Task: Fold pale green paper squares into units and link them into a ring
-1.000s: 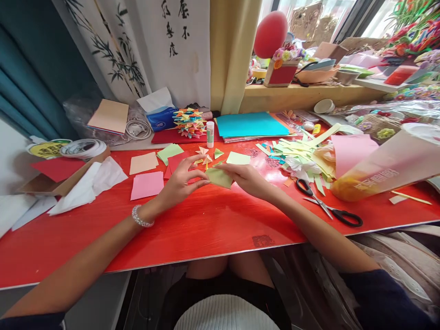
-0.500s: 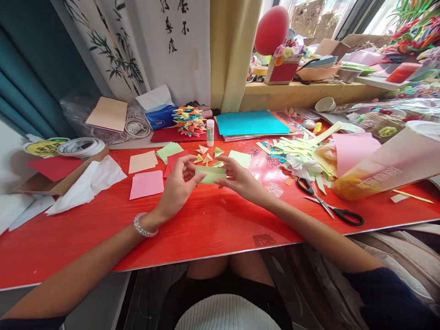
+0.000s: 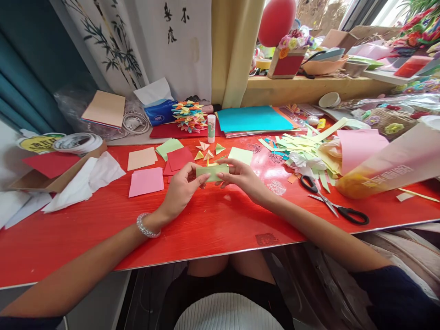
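Observation:
A folded light green paper [image 3: 212, 173] is stretched level between my two hands, just above the red table. My left hand [image 3: 181, 187] pinches its left end between thumb and fingers. At the right end, my right hand [image 3: 244, 182] closes on it the same way, thumb in front. Right behind the paper lie several small folded paper pieces [image 3: 219, 148] in pink, yellow and green, some partly hidden. A glue stick [image 3: 211, 129] stands upright beyond them. Red paper squares [image 3: 180, 158] lie near my left fingers, and pale green squares [image 3: 240, 156] behind my right hand.
Pink squares [image 3: 146, 182] and peach squares [image 3: 141, 158] lie to the left. Black-handled scissors [image 3: 350, 214] rest open at the right, beside paper scraps [image 3: 302, 149] and a plastic cup [image 3: 385, 160]. A spiky folded-paper ball [image 3: 189, 117] and blue sheets [image 3: 254, 119] stand at the back.
The paper now looks like a narrower strip, and my right thumb has come onto its front. Both hands stay close together; the view has shifted slightly.

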Demonstrator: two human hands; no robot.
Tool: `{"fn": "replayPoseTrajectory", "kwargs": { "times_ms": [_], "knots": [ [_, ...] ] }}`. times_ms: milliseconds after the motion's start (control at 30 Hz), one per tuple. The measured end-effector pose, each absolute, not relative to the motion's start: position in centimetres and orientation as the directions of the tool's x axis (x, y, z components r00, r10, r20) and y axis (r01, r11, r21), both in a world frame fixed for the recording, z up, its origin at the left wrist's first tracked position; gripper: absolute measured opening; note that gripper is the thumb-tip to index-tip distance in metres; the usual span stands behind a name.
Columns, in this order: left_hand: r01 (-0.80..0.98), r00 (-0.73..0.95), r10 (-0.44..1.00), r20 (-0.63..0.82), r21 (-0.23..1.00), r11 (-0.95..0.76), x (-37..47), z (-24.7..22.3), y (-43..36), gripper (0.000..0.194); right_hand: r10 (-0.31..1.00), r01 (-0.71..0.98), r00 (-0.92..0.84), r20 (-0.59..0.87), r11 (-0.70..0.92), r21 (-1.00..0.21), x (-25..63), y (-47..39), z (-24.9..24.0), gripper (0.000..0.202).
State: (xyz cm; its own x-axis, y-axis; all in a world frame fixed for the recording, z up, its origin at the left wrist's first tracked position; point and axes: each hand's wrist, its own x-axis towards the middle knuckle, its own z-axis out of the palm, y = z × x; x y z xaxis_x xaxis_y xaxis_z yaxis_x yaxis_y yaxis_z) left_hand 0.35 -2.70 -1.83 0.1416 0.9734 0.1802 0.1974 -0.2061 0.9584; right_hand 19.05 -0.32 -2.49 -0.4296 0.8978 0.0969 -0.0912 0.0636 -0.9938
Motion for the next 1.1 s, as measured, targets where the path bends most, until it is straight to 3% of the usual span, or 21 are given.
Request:
{"fn": "replayPoseTrajectory", "kwargs": {
  "times_ms": [100, 667, 1100],
  "knots": [
    [0.216, 0.143, 0.975, 0.171, 0.956, -0.199, 0.3, -1.94, -2.65, 0.023, 0.896, -0.074, -0.441, 0.061, 0.031, -0.997, 19.06, -0.54, -2.28, 0.027],
    [0.087, 0.119, 0.988, 0.103, 0.99, -0.113, 0.5, -1.95, -2.09, 0.024, 0.931, 0.015, -0.354, 0.094, 0.106, -0.994, 19.03, -0.7, -1.89, 0.031],
    [0.152, 0.099, 0.983, 0.152, 0.974, -0.166, 0.19, -2.03, -2.26, 0.027, 0.926, 0.089, -0.351, 0.141, 0.184, -0.979, 19.42, -0.29, -1.97, 0.032]
  ]
}}
